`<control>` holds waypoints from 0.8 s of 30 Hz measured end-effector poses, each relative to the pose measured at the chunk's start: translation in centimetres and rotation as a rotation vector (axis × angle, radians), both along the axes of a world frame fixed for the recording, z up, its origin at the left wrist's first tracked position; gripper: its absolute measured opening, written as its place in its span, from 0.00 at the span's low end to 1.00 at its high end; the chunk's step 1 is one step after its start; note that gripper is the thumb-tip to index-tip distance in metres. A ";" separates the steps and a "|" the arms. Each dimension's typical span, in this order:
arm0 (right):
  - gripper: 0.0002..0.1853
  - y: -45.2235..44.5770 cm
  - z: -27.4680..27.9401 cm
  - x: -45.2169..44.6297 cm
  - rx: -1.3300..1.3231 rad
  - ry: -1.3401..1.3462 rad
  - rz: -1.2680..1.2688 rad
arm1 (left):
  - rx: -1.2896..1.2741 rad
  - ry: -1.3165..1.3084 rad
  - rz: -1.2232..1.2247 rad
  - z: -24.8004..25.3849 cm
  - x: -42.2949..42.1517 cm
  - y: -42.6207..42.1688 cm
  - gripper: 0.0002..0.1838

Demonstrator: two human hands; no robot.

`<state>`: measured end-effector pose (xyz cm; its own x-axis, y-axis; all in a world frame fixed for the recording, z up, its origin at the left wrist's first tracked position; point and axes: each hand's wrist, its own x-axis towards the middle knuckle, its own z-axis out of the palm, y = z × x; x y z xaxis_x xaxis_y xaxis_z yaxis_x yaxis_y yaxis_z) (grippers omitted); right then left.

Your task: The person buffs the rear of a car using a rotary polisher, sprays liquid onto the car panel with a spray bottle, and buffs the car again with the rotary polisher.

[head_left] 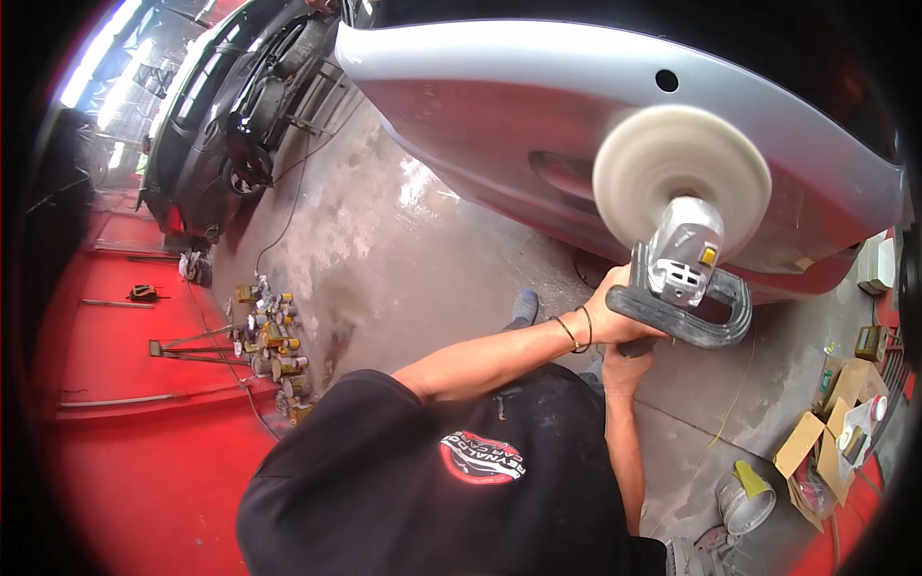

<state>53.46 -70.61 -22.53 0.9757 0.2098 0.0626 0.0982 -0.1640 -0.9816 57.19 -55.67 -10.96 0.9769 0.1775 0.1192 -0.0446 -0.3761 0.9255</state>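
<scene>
My left hand [610,309], with dark bands at the wrist, is closed around the left side of the black loop handle [677,324] of a polisher [686,245]. Below it, my right hand [626,370] wraps around the polisher's rear grip, its fingers partly hidden. The polisher has a silver head and a yellow button. Its round cream pad [672,163] is blurred by spinning and overlaps a silver car body panel [480,106]. Whether the pad presses on the surface I cannot tell. The panel has a round hole near its top edge and a recess behind the pad.
A dark car [216,115] stands at the far left. Several paint cans [274,341] cluster on the floor beside a metal stand [192,348]. At lower right are an open cardboard box [802,442] and a metal bucket [747,507]. A thin cord [715,437] crosses the floor.
</scene>
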 end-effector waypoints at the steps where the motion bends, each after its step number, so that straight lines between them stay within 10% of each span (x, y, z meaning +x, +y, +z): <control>1: 0.22 0.4 -0.6 -0.1 0.030 0.004 0.007 | 0.023 -0.036 0.022 -0.5 -0.1 -0.2 0.29; 6: 0.22 2.8 0.6 0.8 -0.101 -0.050 0.156 | 0.037 -0.259 0.275 -5.1 -3.8 3.7 0.25; 10: 0.19 8.8 7.7 4.3 -0.295 -0.113 0.332 | -0.636 0.055 0.364 -2.2 -6.5 10.2 0.25; 17: 0.22 21.0 19.2 4.8 -0.884 -0.298 0.685 | -1.180 -0.213 0.634 1.8 -8.8 20.9 0.41; 24: 0.24 31.0 23.7 2.8 -0.713 -0.437 0.825 | -1.243 -0.339 0.763 5.4 -11.2 30.8 0.40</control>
<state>56.23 -39.60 1.13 0.4523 0.8914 -0.0282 0.7376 -0.3917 -0.5500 46.02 -24.90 -5.54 0.5623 0.7742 -0.2907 -0.4778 0.5911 0.6499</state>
